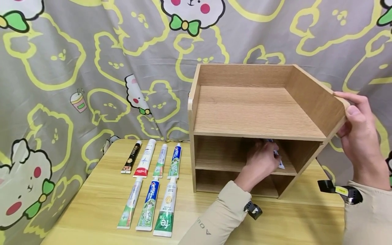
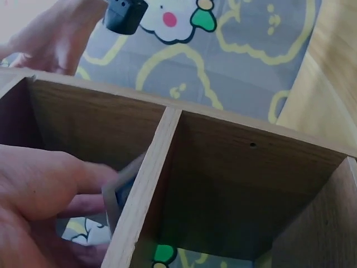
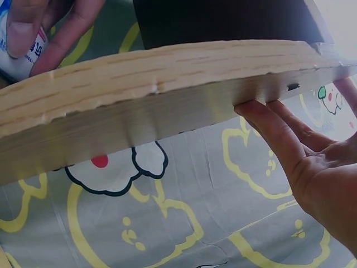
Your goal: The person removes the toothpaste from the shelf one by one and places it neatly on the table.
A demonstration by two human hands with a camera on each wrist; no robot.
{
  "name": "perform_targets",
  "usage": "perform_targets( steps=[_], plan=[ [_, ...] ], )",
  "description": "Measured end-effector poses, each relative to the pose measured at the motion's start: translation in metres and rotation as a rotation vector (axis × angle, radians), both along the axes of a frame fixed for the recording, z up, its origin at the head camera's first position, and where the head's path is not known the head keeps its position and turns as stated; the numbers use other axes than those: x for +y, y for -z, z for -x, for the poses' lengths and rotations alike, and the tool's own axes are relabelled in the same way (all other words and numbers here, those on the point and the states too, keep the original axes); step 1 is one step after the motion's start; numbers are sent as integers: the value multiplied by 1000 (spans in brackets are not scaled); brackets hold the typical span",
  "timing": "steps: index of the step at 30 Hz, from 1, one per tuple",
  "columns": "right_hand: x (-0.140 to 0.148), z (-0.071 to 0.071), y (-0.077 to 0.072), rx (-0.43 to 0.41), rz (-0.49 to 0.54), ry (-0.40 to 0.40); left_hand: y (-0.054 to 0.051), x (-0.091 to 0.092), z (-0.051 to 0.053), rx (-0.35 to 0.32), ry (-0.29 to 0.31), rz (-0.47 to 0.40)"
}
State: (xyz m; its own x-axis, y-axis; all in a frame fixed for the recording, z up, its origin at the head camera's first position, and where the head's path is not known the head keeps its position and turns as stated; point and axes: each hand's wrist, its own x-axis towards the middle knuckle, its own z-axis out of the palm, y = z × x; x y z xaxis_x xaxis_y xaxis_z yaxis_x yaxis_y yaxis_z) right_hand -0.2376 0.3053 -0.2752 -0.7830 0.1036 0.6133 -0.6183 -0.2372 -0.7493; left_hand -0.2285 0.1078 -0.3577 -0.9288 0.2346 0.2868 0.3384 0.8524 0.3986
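Observation:
My left hand (image 1: 264,159) reaches into the middle compartment of a wooden desktop shelf (image 1: 245,109). It pinches a white and blue toothpaste tube (image 1: 280,163) near that compartment's right wall; the fingers cover most of the tube. In the right wrist view, thumb and fingers hold the same toothpaste tube (image 3: 21,53) at the upper left. My right hand (image 1: 359,131) grips the front top corner of the shelf's right side panel (image 1: 320,92), thumb at the front edge. Seen from the right wrist, its fingertips touch the panel's outer face.
Left of the shelf, several toothpaste tubes lie in two rows on the wooden table (image 1: 92,204). Among them are a black tube (image 1: 131,157), a red-and-white tube (image 1: 145,158) and a green-and-white tube (image 1: 166,207). A patterned grey curtain (image 1: 76,68) hangs behind.

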Motion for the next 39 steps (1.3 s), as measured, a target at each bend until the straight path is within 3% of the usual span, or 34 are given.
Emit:
perform_targets(
  steps=[4, 13, 17, 24, 30, 36, 39],
  plan=[
    [0, -1, 0, 11, 10, -34, -3, -6, 5, -131, 18, -136],
    [0, -1, 1, 1, -8, 17, -1, -22, 13, -284, 145, -530],
    [2, 0, 2, 15, -5, -14, 4, -29, 11, -315, 181, -660],
    [10, 6, 7, 40, 7, -92, 9, -36, 1, -421, 185, -870],
    [7, 5, 6, 30, 19, -82, 9, -43, -7, -408, 269, -941],
    [-1, -1, 2, -1, 14, 8, 12, -48, -15, -408, 359, -983],
    [-1, -1, 2, -14, 13, 26, 16, -51, -18, -396, 367, -989]
  ],
)
